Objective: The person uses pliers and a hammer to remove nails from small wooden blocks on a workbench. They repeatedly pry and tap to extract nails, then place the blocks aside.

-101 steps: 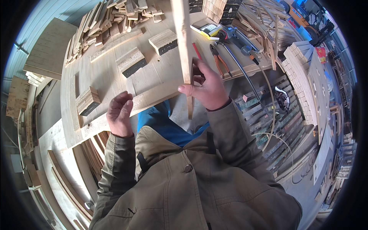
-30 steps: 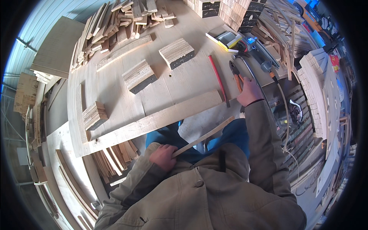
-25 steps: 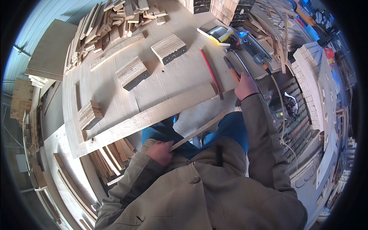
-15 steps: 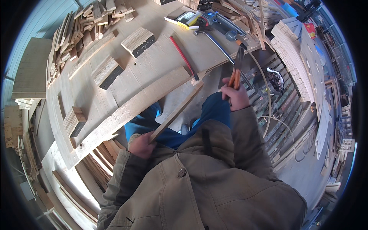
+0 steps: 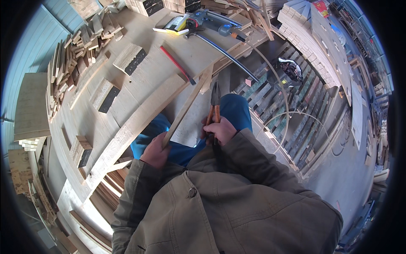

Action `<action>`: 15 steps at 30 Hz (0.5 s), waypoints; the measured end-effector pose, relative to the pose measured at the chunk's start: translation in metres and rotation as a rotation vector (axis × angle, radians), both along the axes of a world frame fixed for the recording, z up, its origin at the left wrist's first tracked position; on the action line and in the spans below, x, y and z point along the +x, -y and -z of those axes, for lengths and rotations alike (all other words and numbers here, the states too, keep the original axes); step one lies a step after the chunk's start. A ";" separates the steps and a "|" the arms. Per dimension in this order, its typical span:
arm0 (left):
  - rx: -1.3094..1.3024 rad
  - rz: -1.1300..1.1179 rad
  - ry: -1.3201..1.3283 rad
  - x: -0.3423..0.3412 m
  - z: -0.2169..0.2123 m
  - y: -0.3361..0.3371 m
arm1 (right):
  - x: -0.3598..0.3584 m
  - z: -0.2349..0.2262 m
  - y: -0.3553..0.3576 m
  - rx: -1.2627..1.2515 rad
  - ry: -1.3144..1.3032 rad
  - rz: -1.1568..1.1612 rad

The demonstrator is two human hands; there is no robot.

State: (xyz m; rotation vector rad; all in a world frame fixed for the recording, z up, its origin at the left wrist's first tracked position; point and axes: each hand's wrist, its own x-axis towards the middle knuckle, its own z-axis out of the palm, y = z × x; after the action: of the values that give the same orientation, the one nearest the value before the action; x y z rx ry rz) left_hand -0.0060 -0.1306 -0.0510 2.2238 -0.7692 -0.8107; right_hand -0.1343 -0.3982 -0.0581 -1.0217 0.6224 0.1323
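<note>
My left hand (image 5: pixel 155 151) is closed round the near end of a narrow wooden strip (image 5: pixel 185 111), which slants up and away to the right past the table edge. In my right hand (image 5: pixel 221 130) is a pair of pliers (image 5: pixel 215 102) with orange-brown handles, its dark jaws pointing away from me. The pliers stand just right of the strip, apart from it. Beyond the strip's far end, a red and black bar (image 5: pixel 176 64) lies on the wooden worktable (image 5: pixel 146 91). A hammer (image 5: pixel 224 54) with a long metal handle rests across the table's right edge.
A nail gun (image 5: pixel 213 22) with an air hose (image 5: pixel 282 80) lies at the back, beside a yellow and white box (image 5: pixel 175 24). Wood blocks (image 5: pixel 130 58) sit on the table, with piled offcuts (image 5: pixel 84 42) at the far left. A slatted pallet (image 5: pixel 292 106) and stacked boards (image 5: pixel 306 44) are at right.
My right hand has brought the pliers left and nearer my body, beside the strip. The strip has tilted more steeply in my left hand. The whole view has shifted somewhat.
</note>
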 end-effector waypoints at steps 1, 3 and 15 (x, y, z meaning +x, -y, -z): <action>-0.035 0.008 0.017 0.000 0.002 0.003 | 0.003 0.004 -0.003 -0.009 -0.012 0.019; -0.004 -0.021 0.042 -0.003 0.006 0.008 | 0.009 0.014 -0.009 -0.021 -0.057 0.059; 0.050 0.007 0.045 -0.006 0.009 0.022 | 0.032 0.044 -0.026 0.077 -0.022 0.156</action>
State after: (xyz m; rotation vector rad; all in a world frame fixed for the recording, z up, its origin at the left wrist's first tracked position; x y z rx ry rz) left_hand -0.0122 -0.1524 -0.0596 2.2920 -0.7866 -0.7945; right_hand -0.1023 -0.3720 -0.1017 -0.8950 0.7095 0.0304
